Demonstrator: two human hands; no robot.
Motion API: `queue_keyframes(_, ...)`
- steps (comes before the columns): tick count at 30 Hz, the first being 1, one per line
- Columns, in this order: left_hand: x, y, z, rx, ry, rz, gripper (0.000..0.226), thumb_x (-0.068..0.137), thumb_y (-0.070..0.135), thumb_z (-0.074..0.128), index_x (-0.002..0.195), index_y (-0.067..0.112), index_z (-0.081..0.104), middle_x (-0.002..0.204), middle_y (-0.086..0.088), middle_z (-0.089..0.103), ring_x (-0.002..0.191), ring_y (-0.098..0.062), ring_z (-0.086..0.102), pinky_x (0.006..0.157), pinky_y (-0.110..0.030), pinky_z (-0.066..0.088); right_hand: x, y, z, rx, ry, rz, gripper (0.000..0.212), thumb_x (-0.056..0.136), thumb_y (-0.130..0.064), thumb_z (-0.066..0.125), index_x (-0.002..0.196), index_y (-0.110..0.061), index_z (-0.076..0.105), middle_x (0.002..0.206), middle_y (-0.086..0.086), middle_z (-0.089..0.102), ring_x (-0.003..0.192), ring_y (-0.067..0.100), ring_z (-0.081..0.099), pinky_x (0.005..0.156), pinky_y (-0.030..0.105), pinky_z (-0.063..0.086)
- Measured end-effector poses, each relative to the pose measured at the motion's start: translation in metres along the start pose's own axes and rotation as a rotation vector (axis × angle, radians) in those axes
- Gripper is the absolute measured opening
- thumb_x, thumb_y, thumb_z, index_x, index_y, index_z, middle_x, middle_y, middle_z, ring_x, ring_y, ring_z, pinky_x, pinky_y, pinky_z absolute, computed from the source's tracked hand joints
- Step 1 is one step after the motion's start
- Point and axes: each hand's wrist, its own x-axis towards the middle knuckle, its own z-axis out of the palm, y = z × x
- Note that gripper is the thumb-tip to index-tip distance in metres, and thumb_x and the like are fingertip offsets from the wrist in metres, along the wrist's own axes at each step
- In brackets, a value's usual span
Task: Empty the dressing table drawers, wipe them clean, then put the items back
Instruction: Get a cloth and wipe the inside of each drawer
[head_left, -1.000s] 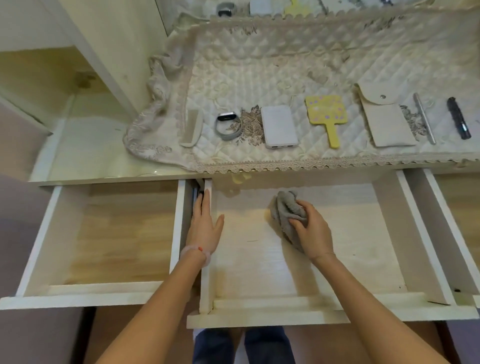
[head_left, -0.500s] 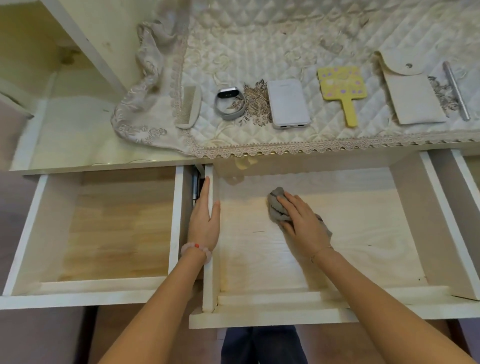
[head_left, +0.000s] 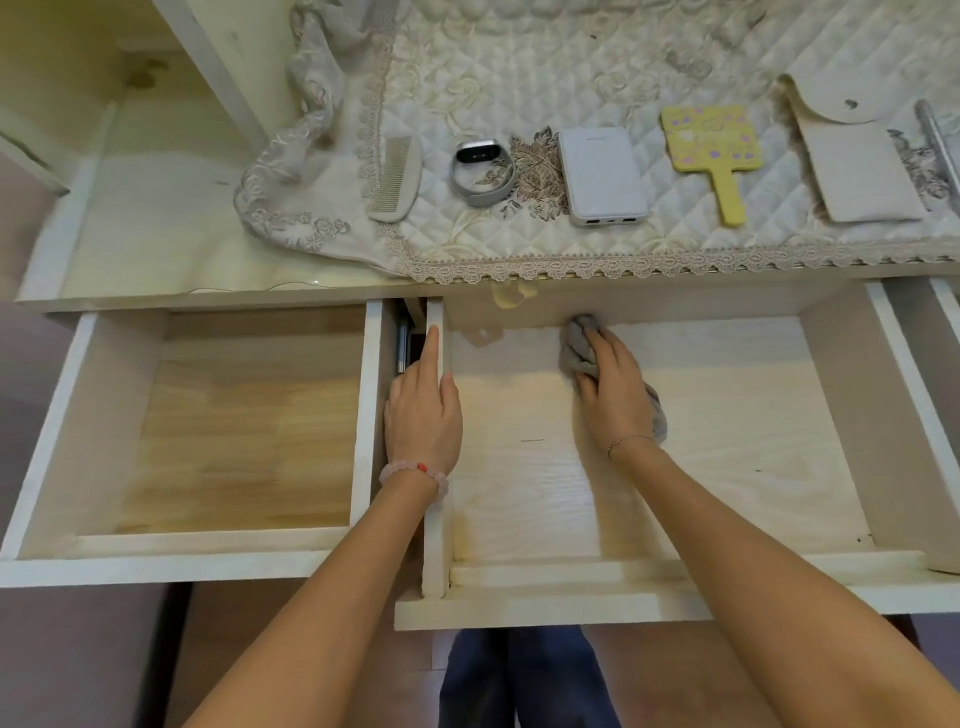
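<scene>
Right hand (head_left: 613, 395): it lies flat with the fingers nearly straight and presses down on the cloth. It does not squeeze it, so the cloth can slide.
Cloth (head_left: 579, 338): grey, soft and scrunched. It sits under the palm, with one lump poking out past the fingertips and one beside the wrist.
Middle drawer (head_left: 727, 441): pulled out, with nothing in it but the cloth. The floor is pale, smooth wood. The pressing hand is near the back wall, left of the middle - I think this is the wiping step.
Left hand (head_left: 423, 415): it rests flat on the drawer's left wall (head_left: 435, 519), first finger straight along the top and thumb on the inner side. It holds nothing - it probably steadies the drawer.
Left drawer (head_left: 234, 441): just beyond the left hand, open and bare, with yellow wood.
Things taken out: a comb (head_left: 396, 179), a watch band (head_left: 480, 174), a white power bank (head_left: 602, 179), a yellow mirror (head_left: 711, 150) and a flat pouch (head_left: 857, 166). They lie in a row up past both hands, waiting to go back.
Cover (head_left: 571, 62): puffy and quilted, with a lace edge.
</scene>
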Motion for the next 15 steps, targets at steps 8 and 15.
queue_keyframes(8,-0.002,0.000,0.000,-0.012,-0.023,0.003,0.053,0.098,0.017,0.032,0.148,0.027,0.017,0.131,-0.007,0.051,0.114,-0.028,0.045,0.093,-0.037,0.036,0.004,-0.056,0.044,-0.032,-0.181,-0.275,0.051,0.091,-0.020,0.051,0.139,-0.012,0.040,0.146,0.018,0.036,0.137,0.036,0.031,0.114,0.036,0.023)
queue_keyframes(15,-0.001,0.000,-0.001,-0.017,-0.060,0.001,0.052,0.099,0.019,0.031,0.148,0.028,0.015,0.146,-0.002,0.037,0.128,-0.022,0.037,0.100,-0.033,0.031,0.012,-0.036,0.039,-0.160,-0.130,-0.440,0.038,0.086,-0.018,0.046,0.120,-0.014,0.060,0.129,0.015,0.056,0.117,0.036,0.053,0.100,0.038,0.043)
